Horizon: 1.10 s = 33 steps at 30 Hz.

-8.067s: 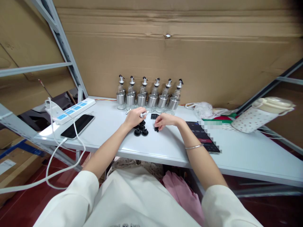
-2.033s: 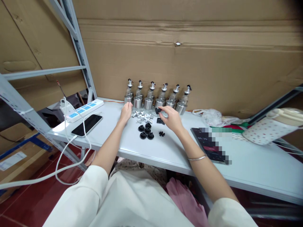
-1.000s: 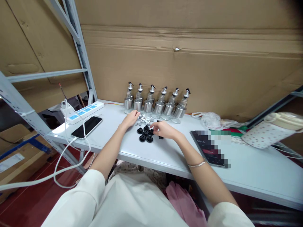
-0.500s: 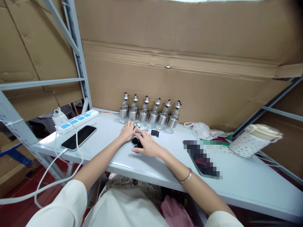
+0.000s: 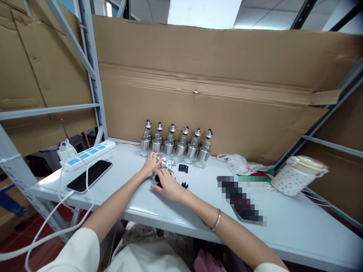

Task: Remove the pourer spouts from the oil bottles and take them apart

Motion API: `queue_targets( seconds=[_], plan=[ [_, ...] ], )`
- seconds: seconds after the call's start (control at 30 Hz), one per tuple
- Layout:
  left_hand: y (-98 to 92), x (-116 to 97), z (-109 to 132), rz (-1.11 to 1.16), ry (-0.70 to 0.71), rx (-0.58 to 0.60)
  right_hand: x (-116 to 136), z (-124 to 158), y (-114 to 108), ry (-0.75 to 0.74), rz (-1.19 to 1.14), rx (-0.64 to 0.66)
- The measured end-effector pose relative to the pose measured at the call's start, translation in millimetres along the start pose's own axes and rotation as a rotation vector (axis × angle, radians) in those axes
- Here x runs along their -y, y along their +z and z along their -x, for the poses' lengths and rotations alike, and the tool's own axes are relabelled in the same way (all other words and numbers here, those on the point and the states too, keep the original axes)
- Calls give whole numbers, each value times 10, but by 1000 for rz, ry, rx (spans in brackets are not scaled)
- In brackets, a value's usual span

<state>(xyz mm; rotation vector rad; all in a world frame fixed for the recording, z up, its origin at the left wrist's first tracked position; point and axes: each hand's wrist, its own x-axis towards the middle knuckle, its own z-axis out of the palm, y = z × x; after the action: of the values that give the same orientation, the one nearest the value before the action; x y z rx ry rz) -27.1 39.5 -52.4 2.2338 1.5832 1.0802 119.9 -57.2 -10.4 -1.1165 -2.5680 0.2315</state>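
Observation:
My left hand (image 5: 151,166) lies low over the table, fingers stretched forward, at the left edge of a small heap of silver metal pieces (image 5: 168,164). Beside it, my right hand (image 5: 169,186) has its thumb spread away from the fingers and partly covers some round black pieces (image 5: 157,180). Its fingertips come close to the left hand and the silver heap. A row of small black parts (image 5: 183,168) lies just right of the silver pieces. More black bits (image 5: 185,185) rest by my right wrist. Several glass bottles with metal sleeves and pour spouts (image 5: 180,150) stand behind.
A phone (image 5: 90,176) with a white cable and a power strip (image 5: 87,155) lie on the left of the white table (image 5: 286,219). On the right are a blurred-out dark phone-like device (image 5: 246,216), plastic bags (image 5: 238,163) and a spotted white jug (image 5: 295,177). Cardboard (image 5: 227,121) walls the back.
The camera view has tilted up. My right hand has shifted left and forward towards the silver pieces, uncovering the black bits by its wrist. My left hand stays at the heap.

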Motion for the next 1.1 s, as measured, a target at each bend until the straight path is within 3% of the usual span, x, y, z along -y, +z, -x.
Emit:
queue_targets(
  seconds=[0.1, 0.2, 0.27, 0.37, 0.43, 0.5, 0.53, 0.67, 0.8, 0.97, 1.1],
  plan=[
    [-23, 26, -1, 48, 9, -75, -37, 4, -105, -39, -51, -1],
    [-110, 65, -27, 37, 38, -216, -279, -65, -381, -121, -182, -66],
    [-187, 111, -57, 9, 36, -356, -591, -145, -662, -90, -224, -358],
    [-262, 206, -112, 18, -71, -543, -1210, -254, -1109, 234, -283, -949],
    [-265, 267, -145, 74, -173, -594, -1622, -292, -1333, 482, -331, -1111],
    [-242, 308, -166, 169, -261, -572, -1957, -305, -1461, 684, -422, -1022],
    [-228, 318, -172, 219, -291, -540, -2084, -306, -1493, 715, -462, -959],
    [-202, 302, -166, 303, -332, -408, -2348, -318, -1498, 731, -549, -795],
    [-224, 270, -150, 275, -363, -390, -2433, -358, -1464, 687, -580, -702],
    [-244, 244, -125, 259, -330, -427, -2514, -373, -1469, 710, -513, -792],
    [-278, 165, -121, 309, -330, -541, -2460, -323, -1721, 763, -403, -991]
  ],
)
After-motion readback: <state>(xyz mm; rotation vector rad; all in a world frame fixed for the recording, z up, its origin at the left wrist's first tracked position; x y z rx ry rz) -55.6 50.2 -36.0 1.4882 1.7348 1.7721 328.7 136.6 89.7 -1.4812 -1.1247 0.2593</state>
